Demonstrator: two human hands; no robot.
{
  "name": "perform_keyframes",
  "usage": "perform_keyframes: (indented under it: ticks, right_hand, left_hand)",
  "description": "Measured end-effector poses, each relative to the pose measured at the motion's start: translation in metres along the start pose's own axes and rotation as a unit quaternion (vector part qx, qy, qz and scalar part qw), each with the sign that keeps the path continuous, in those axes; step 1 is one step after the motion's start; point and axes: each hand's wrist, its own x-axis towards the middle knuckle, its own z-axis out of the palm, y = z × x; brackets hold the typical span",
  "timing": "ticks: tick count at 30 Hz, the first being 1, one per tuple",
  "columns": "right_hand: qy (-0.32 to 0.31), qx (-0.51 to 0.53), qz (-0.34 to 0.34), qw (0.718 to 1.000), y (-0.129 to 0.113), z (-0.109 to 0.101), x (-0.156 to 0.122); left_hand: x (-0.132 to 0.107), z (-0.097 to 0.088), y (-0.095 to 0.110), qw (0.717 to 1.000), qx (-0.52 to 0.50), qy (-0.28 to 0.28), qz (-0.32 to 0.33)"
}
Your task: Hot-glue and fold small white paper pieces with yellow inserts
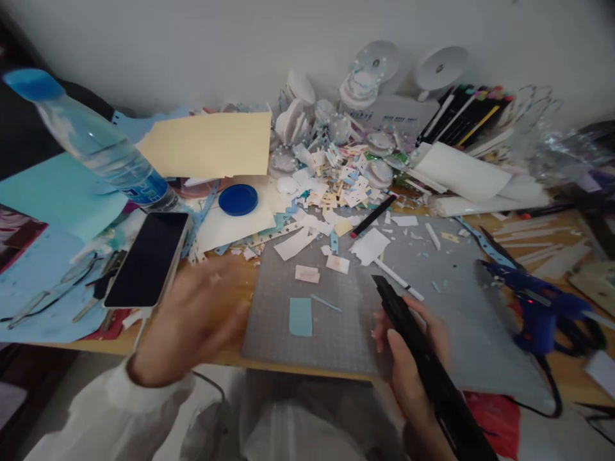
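Observation:
My right hand (413,358) grips a long black utility knife (423,358) over the near right part of a grey cutting mat (346,320). My left hand (192,320) is smeared by motion at the mat's left edge, just below a dark smartphone (148,259); its fingers cannot be made out. A small light-blue paper piece (300,316) lies on the mat between my hands, with a thin blue strip (325,303) beside it. White and cream paper scraps (336,192) are heaped at the mat's far side.
A water bottle (100,147) leans at the left over blue paper (57,192). A cream sheet (211,144), a blue lid (238,199), a blue glue gun (538,307), a white pen (398,280), markers (461,115) and foam rolls (461,173) crowd the desk.

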Motion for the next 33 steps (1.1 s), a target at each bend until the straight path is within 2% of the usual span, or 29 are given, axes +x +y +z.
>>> perform_keyframes:
  ticks: [1, 2, 4, 8, 12, 15, 18, 22, 25, 29, 33]
  right_hand:
    - [0.014, -0.031, -0.001, 0.999, -0.001, 0.000, -0.001]
    - [0.025, -0.056, -0.003, 0.998, -0.002, 0.000, -0.002]
    - [0.027, -0.073, -0.005, 0.997, -0.003, 0.000, -0.003]
    - [0.002, -0.049, -0.008, 0.999, -0.004, 0.001, -0.004]
    - [-0.031, -0.071, -0.037, 0.996, -0.010, 0.003, -0.008]
    - [-0.081, -0.103, -0.074, 0.989, -0.019, 0.005, -0.011]
    - [-0.179, -0.100, -0.117, 0.972, -0.026, 0.009, -0.009]
    - [-0.272, -0.171, -0.145, 0.936, -0.027, 0.019, 0.000]
    - [-0.313, -0.208, -0.142, 0.916, -0.024, 0.027, 0.009]
    - [-0.336, -0.210, -0.135, 0.908, -0.022, 0.036, 0.019]
    - [-0.367, -0.237, -0.168, 0.884, -0.022, 0.043, 0.026]
  left_hand:
    - [0.000, 0.009, 0.010, 0.994, -0.040, -0.050, 0.086]
    - [-0.001, 0.018, 0.019, 0.983, -0.076, -0.075, 0.149]
    - [-0.001, 0.034, 0.032, 0.971, -0.094, -0.114, 0.187]
    - [-0.003, 0.049, 0.043, 0.972, -0.083, -0.140, 0.169]
    - [-0.008, 0.045, 0.051, 0.978, -0.085, -0.127, 0.139]
    - [-0.011, 0.045, 0.056, 0.981, -0.093, -0.124, 0.116]
    - [-0.014, 0.048, 0.058, 0.985, -0.090, -0.116, 0.095]
    - [-0.017, 0.053, 0.057, 0.987, -0.090, -0.108, 0.072]
    - [-0.018, 0.055, 0.057, 0.988, -0.104, -0.096, 0.066]
    - [-0.018, 0.056, 0.056, 0.987, -0.122, -0.084, 0.068]
    - [-0.019, 0.057, 0.054, 0.986, -0.134, -0.070, 0.075]
